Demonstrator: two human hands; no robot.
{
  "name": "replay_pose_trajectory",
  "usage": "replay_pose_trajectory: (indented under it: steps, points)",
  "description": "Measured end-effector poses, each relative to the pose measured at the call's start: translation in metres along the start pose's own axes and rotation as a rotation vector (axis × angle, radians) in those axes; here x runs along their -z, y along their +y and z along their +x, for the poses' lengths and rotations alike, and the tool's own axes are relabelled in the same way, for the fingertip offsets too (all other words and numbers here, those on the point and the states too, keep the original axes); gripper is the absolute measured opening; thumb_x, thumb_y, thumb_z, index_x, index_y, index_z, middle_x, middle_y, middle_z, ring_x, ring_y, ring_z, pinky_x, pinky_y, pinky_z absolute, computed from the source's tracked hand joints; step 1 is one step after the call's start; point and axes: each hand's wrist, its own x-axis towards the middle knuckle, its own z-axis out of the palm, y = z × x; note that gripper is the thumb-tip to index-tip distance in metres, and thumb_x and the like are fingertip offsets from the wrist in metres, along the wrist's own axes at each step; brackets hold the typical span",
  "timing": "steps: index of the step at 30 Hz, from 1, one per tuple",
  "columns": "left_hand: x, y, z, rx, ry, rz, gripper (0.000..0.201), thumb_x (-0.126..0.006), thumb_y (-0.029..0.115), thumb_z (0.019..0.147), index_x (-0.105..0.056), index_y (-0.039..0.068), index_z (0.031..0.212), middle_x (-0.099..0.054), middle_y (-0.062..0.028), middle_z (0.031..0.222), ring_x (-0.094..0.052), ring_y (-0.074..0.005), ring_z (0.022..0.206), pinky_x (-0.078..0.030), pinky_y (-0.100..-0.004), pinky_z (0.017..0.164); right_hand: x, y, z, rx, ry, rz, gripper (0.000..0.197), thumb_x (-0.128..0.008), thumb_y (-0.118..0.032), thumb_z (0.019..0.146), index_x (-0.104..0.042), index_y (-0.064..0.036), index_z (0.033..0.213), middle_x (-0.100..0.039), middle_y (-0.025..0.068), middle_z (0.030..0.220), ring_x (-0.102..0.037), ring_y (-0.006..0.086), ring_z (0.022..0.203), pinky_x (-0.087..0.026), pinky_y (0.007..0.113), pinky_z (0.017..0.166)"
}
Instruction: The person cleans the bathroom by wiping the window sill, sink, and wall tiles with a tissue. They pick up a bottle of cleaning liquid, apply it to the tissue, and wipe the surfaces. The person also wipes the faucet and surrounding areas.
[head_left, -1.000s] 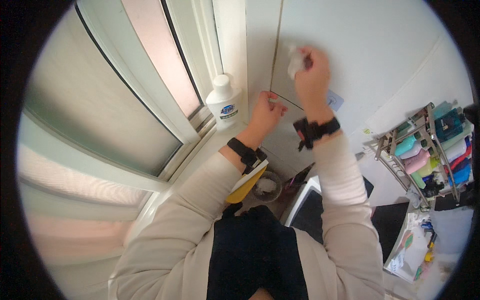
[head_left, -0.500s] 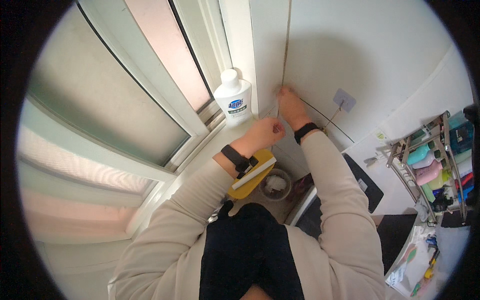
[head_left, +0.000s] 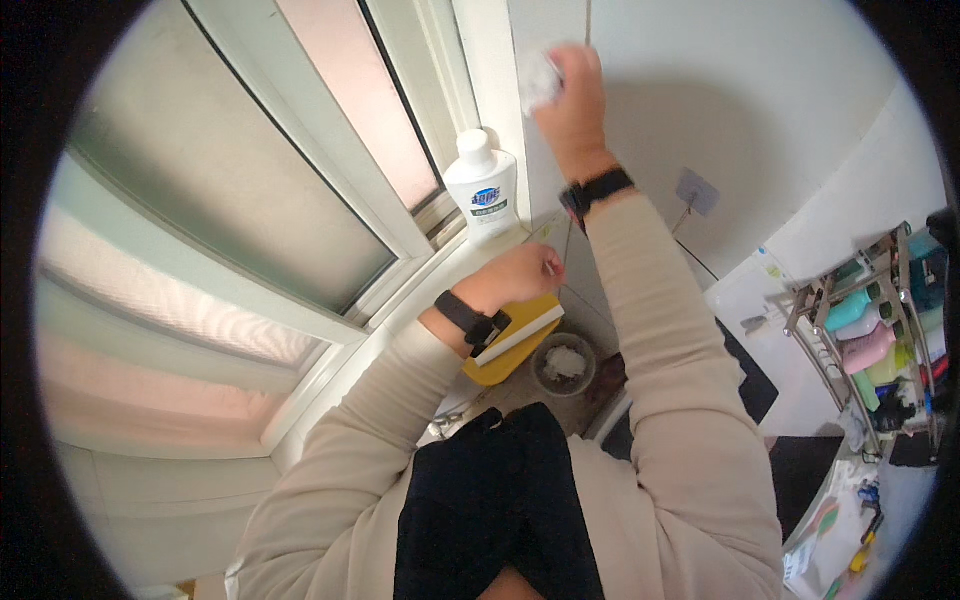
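Observation:
My right hand (head_left: 575, 115) is raised against the white tiled wall (head_left: 780, 110), close to the window frame. Its fingers are closed on a white crumpled wad (head_left: 541, 82), somewhat blurred, perhaps tissue or cloth. Lower down, my left hand (head_left: 505, 280) hovers over the sill with its fingers curled. Whatever the left fingers may pinch is too small to make out. A white capped bottle (head_left: 480, 200) stands on the sill between the window and my hands. Beneath my left hand lie a yellow board-like thing (head_left: 490, 373) and a white strip (head_left: 520, 336).
A round bowl (head_left: 538, 382) with white clumps in it stands below my hands. Sliding window panes (head_left: 250, 170) fill the left side. An adhesive hook (head_left: 697, 192) is on the wall. At the right, a metal rack (head_left: 815, 355) carries several coloured bottles.
My right hand has moved up the wall from the lower grout joint, and the white wad in it now shows. My left hand stays nearly in place. The view has shifted slightly.

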Motion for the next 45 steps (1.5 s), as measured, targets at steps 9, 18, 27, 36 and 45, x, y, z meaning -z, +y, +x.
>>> replay_pose_trajectory:
  steps: [9, 18, 27, 36, 45]
  points:
    - [0.005, -0.001, -0.017, 0.066, -0.063, 0.030, 0.025, -0.065, 0.021, 0.081, -0.064, -0.002, 0.091, -0.067, -0.0142, 0.084, -0.064, -0.0229, 0.077, -0.049, -0.0321, 0.070, 0.049, 0.021, -0.134, -0.570, -0.792, -0.206, 0.025, -0.059, -0.002, 0.075, -0.057, -0.0023, 0.100, -0.058, 0.0192, 0.100, -0.057, 0.0354, 0.094, -0.045, 0.044, 0.081]
    - [0.006, -0.007, -0.025, 0.079, -0.053, 0.022, 0.028, -0.066, 0.023, 0.081, -0.064, -0.001, 0.095, -0.067, -0.0151, 0.084, -0.063, -0.0245, 0.077, -0.048, -0.0326, 0.071, 0.028, -0.009, -0.058, 0.044, -0.227, 0.075, 0.026, -0.060, 0.005, 0.067, -0.057, -0.0043, 0.091, -0.057, 0.0134, 0.093, -0.057, 0.0289, 0.093, -0.046, 0.038, 0.082]
    - [0.009, -0.019, -0.037, 0.124, -0.034, 0.041, 0.032, -0.068, 0.024, 0.079, -0.064, -0.002, 0.097, -0.067, -0.0162, 0.085, -0.063, -0.0242, 0.077, -0.049, -0.0327, 0.071, 0.060, 0.013, -0.194, -0.335, -0.950, 0.005, 0.012, -0.054, 0.000, 0.072, -0.055, -0.0016, 0.084, -0.053, 0.0169, 0.094, -0.053, 0.0358, 0.093, -0.045, 0.042, 0.079]
    - [0.038, -0.018, -0.039, 0.342, 0.696, 0.188, 0.051, -0.076, 0.032, 0.072, -0.055, -0.005, 0.101, -0.062, -0.0235, 0.089, -0.063, -0.0344, 0.084, -0.050, -0.0384, 0.075, 0.036, -0.010, -0.054, -0.047, -0.303, 0.013, 0.027, -0.058, 0.007, 0.068, -0.052, -0.0014, 0.093, -0.053, 0.0163, 0.093, -0.053, 0.0347, 0.091, -0.045, 0.040, 0.078]
    - [0.056, -0.021, -0.019, -0.003, 1.006, -0.025, 0.073, -0.084, 0.018, 0.061, -0.046, 0.003, 0.121, -0.059, -0.0183, 0.111, -0.059, -0.0335, 0.100, -0.047, -0.0390, 0.086, 0.053, -0.046, -0.101, -0.284, -0.544, 0.040, 0.032, -0.056, 0.003, 0.073, -0.057, -0.0022, 0.105, -0.055, 0.0168, 0.103, -0.056, 0.0340, 0.094, -0.046, 0.040, 0.082]
